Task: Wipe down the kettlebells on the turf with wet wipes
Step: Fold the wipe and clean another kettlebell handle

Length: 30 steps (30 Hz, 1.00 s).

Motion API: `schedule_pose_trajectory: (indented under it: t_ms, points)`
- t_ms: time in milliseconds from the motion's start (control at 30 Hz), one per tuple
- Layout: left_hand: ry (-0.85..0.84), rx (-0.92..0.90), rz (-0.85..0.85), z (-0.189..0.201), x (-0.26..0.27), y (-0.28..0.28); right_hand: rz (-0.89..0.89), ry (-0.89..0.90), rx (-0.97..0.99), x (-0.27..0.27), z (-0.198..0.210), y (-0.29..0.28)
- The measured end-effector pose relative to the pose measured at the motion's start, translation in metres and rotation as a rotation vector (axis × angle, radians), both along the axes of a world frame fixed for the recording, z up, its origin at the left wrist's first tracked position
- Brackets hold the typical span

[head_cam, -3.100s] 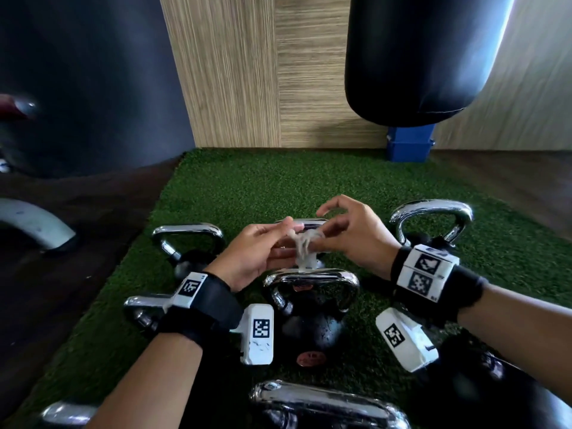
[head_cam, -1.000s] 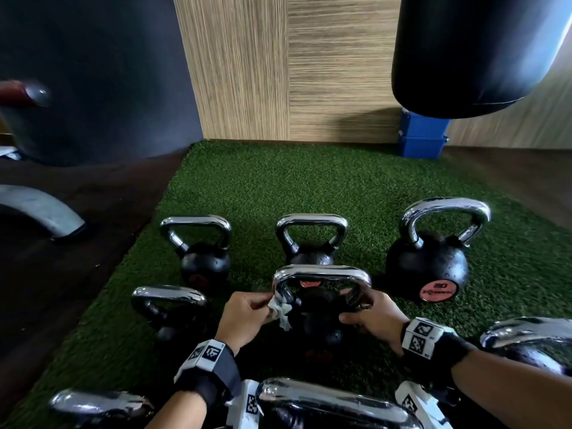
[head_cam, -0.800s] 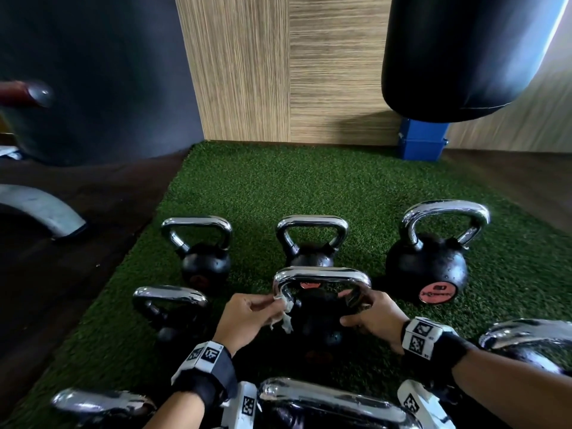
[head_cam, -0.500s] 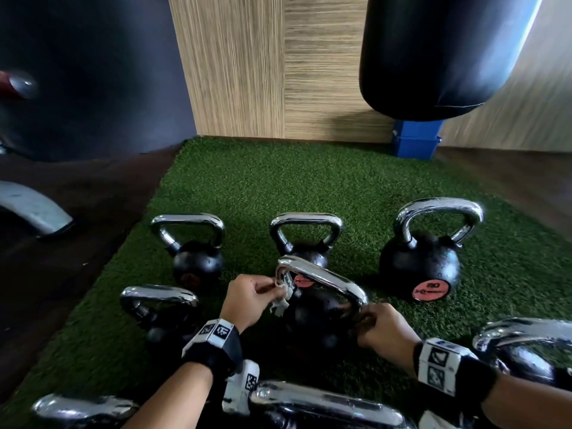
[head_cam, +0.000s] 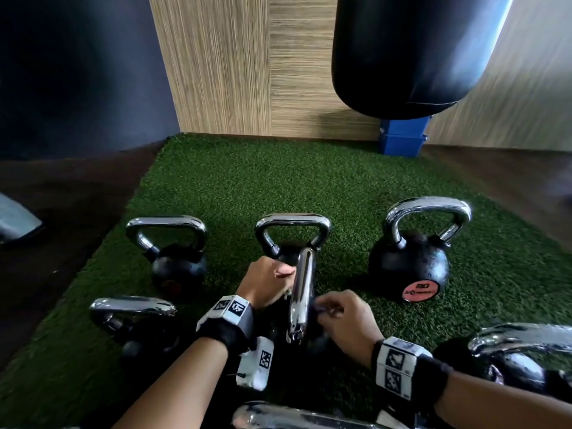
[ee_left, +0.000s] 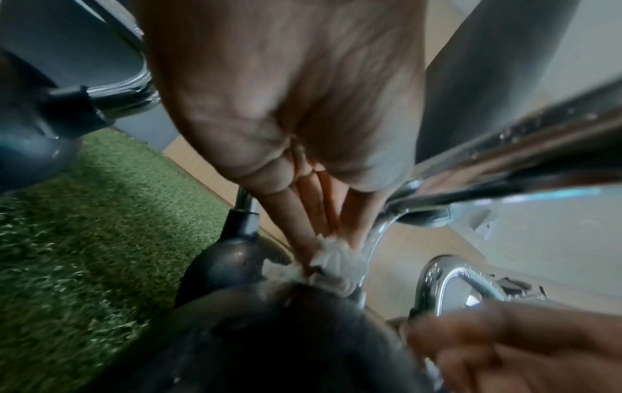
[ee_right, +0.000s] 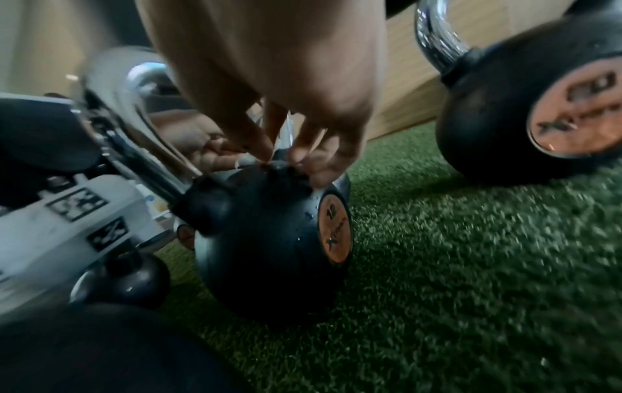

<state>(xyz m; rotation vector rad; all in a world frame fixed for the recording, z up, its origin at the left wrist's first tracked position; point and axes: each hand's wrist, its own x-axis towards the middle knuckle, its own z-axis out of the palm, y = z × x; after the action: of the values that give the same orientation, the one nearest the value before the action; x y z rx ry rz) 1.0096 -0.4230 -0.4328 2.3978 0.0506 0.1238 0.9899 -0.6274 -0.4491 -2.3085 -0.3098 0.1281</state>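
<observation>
A black kettlebell (head_cam: 301, 292) with a chrome handle stands mid-turf, its handle edge-on to me; an orange "12" label (ee_right: 335, 234) faces right. My left hand (head_cam: 266, 286) is on its left side and pinches a crumpled white wet wipe (ee_left: 336, 259) against the body at the base of the handle. My right hand (head_cam: 340, 314) is on the right side, fingers (ee_right: 266, 151) and thumb bent down onto the top of the black ball (ee_right: 269, 234). The wipe is hidden in the head view.
Three kettlebells stand in a back row: left (head_cam: 176, 261), centre (head_cam: 292, 224), right (head_cam: 408, 267). More stand close at left (head_cam: 133, 308), right (head_cam: 520, 345) and bottom (head_cam: 294, 416). A black punching bag (head_cam: 408, 51) hangs over a blue base (head_cam: 402, 137). Green turf (head_cam: 278, 181) stretches behind.
The centre kettlebell has turned, so its handle now shows edge-on. My right hand went from the handle's side to the ball's top; my left hand took the wipe down to the handle's base.
</observation>
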Motion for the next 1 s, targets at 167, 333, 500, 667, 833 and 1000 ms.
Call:
schedule_pose_trajectory:
  t_ms: [167,333,500,667,833,1000]
  points:
    - [-0.007,-0.007,0.051,0.005,0.007,-0.005,-0.015,0.263,0.042,0.013,-0.009,0.008]
    - [-0.088,-0.172,0.112,0.018,0.017,-0.002,-0.003,0.261,0.062,0.013,-0.01,0.003]
    - [-0.008,-0.188,0.083,0.013,0.017,-0.002,-0.001,0.3,0.107,0.015,-0.012,0.0]
    - [-0.049,-0.428,0.012,0.028,0.019,0.007,0.009,0.338,0.156,0.022,-0.019,-0.002]
    - [0.095,-0.758,-0.111,0.027,0.003,0.019,0.006,0.345,0.166,0.026,-0.028,-0.003]
    - [0.157,-0.754,-0.087,0.037,-0.006,0.019,0.023,0.326,0.159,0.029,-0.025,-0.003]
